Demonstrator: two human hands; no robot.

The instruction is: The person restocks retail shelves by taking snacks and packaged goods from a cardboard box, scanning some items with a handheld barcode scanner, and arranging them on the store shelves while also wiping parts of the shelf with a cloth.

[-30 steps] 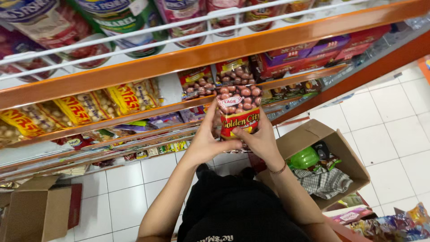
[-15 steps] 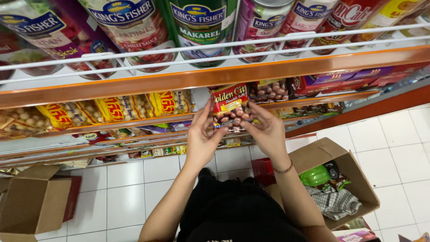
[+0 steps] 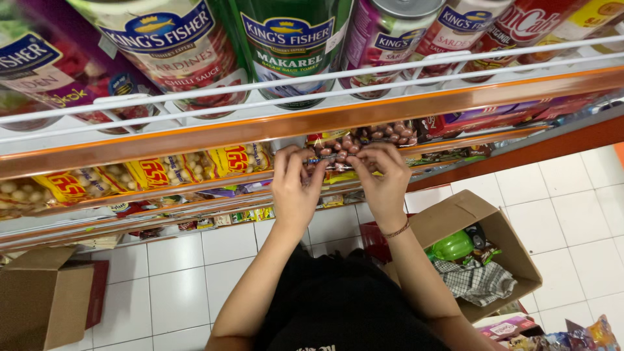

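A red and yellow snack packet printed with brown nuts [image 3: 335,148] lies flat on the orange shelf [image 3: 195,140] in front of me. My left hand [image 3: 294,187] pinches its near left edge. My right hand [image 3: 382,175], with a thin bracelet at the wrist, grips the near right edge. Most of the packet is under the shelf above, and only its front strip shows between my fingers. More nut packets [image 3: 390,133] lie just behind it on the same shelf.
Tall fish cans [image 3: 289,45] stand behind a white wire rail [image 3: 312,88] on the shelf above. Yellow nut packets [image 3: 162,170] fill the shelf to the left. An open cardboard box [image 3: 513,257] with a green item and checked cloth sits at right on the white tiled floor; another box [image 3: 42,302] at left.
The packet was held upright in front of the shelves; both hands have pushed it forward and laid it onto the shelf. The view has moved closer to the cans.
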